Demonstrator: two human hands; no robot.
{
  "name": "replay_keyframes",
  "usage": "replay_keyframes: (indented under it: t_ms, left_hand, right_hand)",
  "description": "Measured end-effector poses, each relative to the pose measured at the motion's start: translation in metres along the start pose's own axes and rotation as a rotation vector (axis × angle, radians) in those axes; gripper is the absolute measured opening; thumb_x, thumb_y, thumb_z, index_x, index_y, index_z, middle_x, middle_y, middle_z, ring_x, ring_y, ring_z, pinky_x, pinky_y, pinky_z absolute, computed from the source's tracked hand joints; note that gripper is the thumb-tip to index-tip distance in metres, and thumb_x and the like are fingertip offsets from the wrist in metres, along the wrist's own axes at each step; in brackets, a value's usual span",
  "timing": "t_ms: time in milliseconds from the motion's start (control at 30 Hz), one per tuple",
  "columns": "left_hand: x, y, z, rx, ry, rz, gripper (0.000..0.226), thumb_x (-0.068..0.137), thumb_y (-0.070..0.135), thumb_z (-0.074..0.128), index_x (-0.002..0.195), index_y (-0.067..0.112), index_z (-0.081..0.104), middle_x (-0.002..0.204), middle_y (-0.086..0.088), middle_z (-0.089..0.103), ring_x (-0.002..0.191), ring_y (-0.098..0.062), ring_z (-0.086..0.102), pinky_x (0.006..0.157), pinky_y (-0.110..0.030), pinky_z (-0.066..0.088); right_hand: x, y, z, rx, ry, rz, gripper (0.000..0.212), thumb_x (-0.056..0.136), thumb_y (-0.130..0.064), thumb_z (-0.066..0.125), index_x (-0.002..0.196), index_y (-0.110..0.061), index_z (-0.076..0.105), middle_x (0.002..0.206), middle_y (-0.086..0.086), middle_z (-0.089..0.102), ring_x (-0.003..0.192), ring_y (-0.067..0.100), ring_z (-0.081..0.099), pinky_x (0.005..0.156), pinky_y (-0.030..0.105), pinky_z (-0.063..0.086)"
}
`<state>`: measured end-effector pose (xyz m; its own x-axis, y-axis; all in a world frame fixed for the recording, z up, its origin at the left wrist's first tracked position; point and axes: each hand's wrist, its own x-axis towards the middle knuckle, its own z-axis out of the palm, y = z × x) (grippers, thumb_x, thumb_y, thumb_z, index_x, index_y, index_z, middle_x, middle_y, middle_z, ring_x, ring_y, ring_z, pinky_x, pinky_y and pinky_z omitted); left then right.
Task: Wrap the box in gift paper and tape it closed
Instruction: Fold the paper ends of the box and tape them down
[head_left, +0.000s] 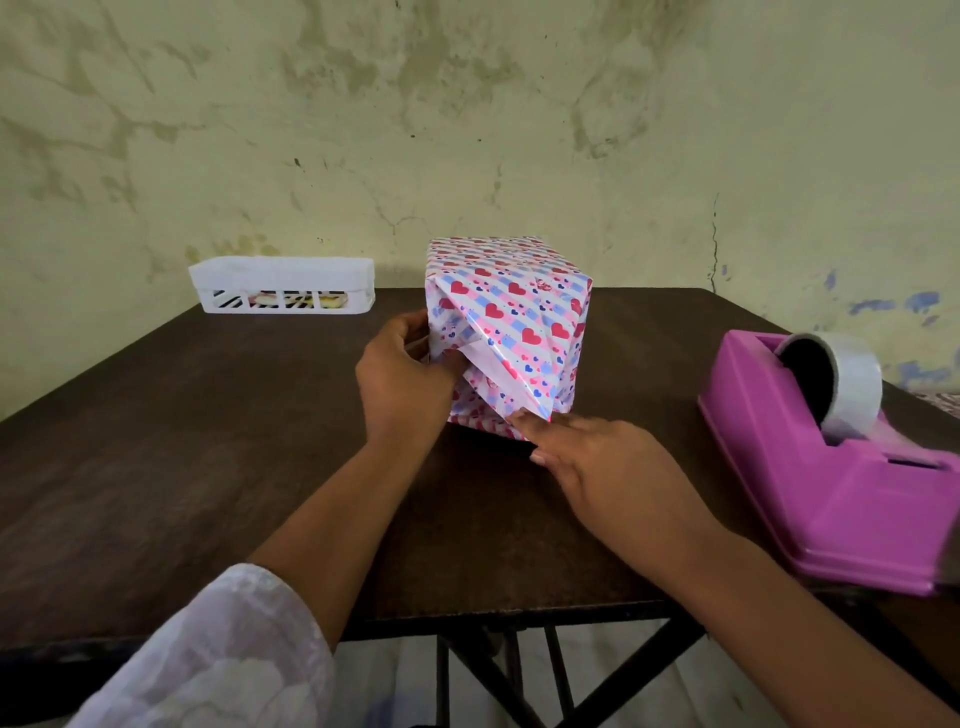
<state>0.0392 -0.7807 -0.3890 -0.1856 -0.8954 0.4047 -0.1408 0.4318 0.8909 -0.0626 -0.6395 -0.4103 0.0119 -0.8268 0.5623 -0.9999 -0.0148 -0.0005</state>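
Note:
A box (511, 317) covered in gift paper with red and blue hearts on pink and blue stripes stands at the middle of the dark wooden table (208, 441). Its near end shows folded paper flaps, with a triangular flap pointing down to the table. My left hand (402, 379) grips the left side of that end, its fingers curled on the folded paper. My right hand (597, 457) lies low at the box's bottom front edge, straight fingers pressing the tip of the flap down.
A pink tape dispenser (831, 467) with a roll of clear tape (841, 384) sits at the right edge of the table. A white slotted plastic basket (283, 286) holding small items stands at the back left, against the stained wall.

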Motion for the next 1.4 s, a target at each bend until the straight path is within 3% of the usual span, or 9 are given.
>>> replay_keyframes:
  t_ms: [133,233,500,667,800,967,1133,1300,1400]
  left_hand:
    - [0.001,0.000,-0.002,-0.001,0.012,0.010,0.048,0.080,0.016,0.073,0.126,0.016,0.056,0.122,0.002,0.063,0.100,-0.003,0.055,0.078,-0.015,0.040]
    - [0.001,-0.001,-0.003,0.020,0.016,0.010,0.051,0.081,0.017,0.072,0.129,0.016,0.055,0.125,0.001,0.061,0.112,-0.010,0.056,0.084,-0.020,0.040]
    - [-0.003,-0.004,-0.001,0.037,0.012,0.013,0.051,0.083,0.016,0.070,0.131,0.015,0.053,0.128,-0.004,0.060,0.117,-0.017,0.055,0.090,-0.028,0.042]
    - [-0.005,-0.004,-0.001,0.064,0.008,0.047,0.052,0.083,0.018,0.070,0.132,0.012,0.053,0.128,-0.007,0.060,0.117,-0.020,0.055,0.093,-0.033,0.042]
    - [-0.007,-0.004,0.001,0.049,0.009,0.048,0.053,0.083,0.017,0.070,0.132,0.013,0.052,0.129,-0.007,0.059,0.116,-0.019,0.055,0.095,-0.037,0.043]
    - [-0.007,-0.003,0.001,0.019,0.016,0.033,0.052,0.083,0.018,0.071,0.131,0.014,0.053,0.128,-0.005,0.060,0.116,-0.018,0.055,0.094,-0.034,0.043]
    - [-0.009,-0.003,0.000,0.023,-0.009,0.041,0.052,0.083,0.018,0.070,0.132,0.014,0.052,0.129,-0.005,0.059,0.117,-0.016,0.054,0.089,-0.029,0.041]
    - [-0.014,0.001,0.001,0.045,-0.028,0.061,0.052,0.082,0.020,0.071,0.131,0.013,0.054,0.128,-0.004,0.060,0.111,-0.009,0.053,0.087,-0.028,0.042]
    - [-0.018,0.003,0.007,0.075,-0.037,0.081,0.054,0.081,0.019,0.072,0.130,0.013,0.052,0.128,-0.005,0.059,0.116,-0.017,0.055,0.088,-0.028,0.043]
  right_hand:
    - [-0.019,-0.007,-0.030,0.134,0.062,0.128,0.036,0.086,-0.035,0.046,0.110,-0.021,0.069,0.099,-0.002,0.073,0.086,0.014,0.069,0.072,0.036,0.057]
    - [-0.052,0.006,-0.071,0.170,0.425,0.297,0.026,0.088,-0.038,0.050,0.106,-0.030,0.066,0.099,-0.017,0.067,0.092,-0.010,0.059,0.079,0.014,0.050]
    - [-0.115,0.064,-0.083,0.472,0.637,0.992,0.035,0.087,-0.044,0.061,0.110,-0.019,0.056,0.107,0.005,0.061,0.095,0.023,0.060,0.074,0.035,0.048]
    - [-0.110,0.059,-0.052,0.472,0.636,1.001,0.056,0.082,-0.066,0.036,0.098,-0.018,0.060,0.108,0.013,0.056,0.094,0.022,0.059,0.068,0.027,0.041]
    - [-0.108,0.053,-0.058,0.444,0.669,1.014,0.031,0.094,-0.046,0.039,0.097,-0.018,0.053,0.111,0.004,0.046,0.102,0.014,0.044,0.070,0.012,0.033]
    - [-0.094,0.061,-0.054,0.391,0.597,1.039,0.040,0.092,-0.050,0.037,0.102,-0.014,0.051,0.123,0.003,0.035,0.119,0.020,0.034,0.089,0.036,0.038]
    - [-0.064,0.088,-0.051,0.671,0.448,1.185,0.036,0.078,-0.062,0.055,0.087,-0.027,0.056,0.123,0.001,0.040,0.118,0.024,0.045,0.091,0.040,0.047]
    - [-0.040,0.093,-0.058,0.902,0.652,1.305,0.018,0.079,-0.035,0.068,0.071,-0.024,0.056,0.103,0.012,0.061,0.088,0.029,0.062,0.074,0.038,0.053]
    - [-0.033,0.087,-0.051,0.745,0.860,1.211,0.016,0.075,-0.029,0.069,0.069,-0.019,0.057,0.095,0.012,0.061,0.086,0.025,0.061,0.069,0.032,0.052]
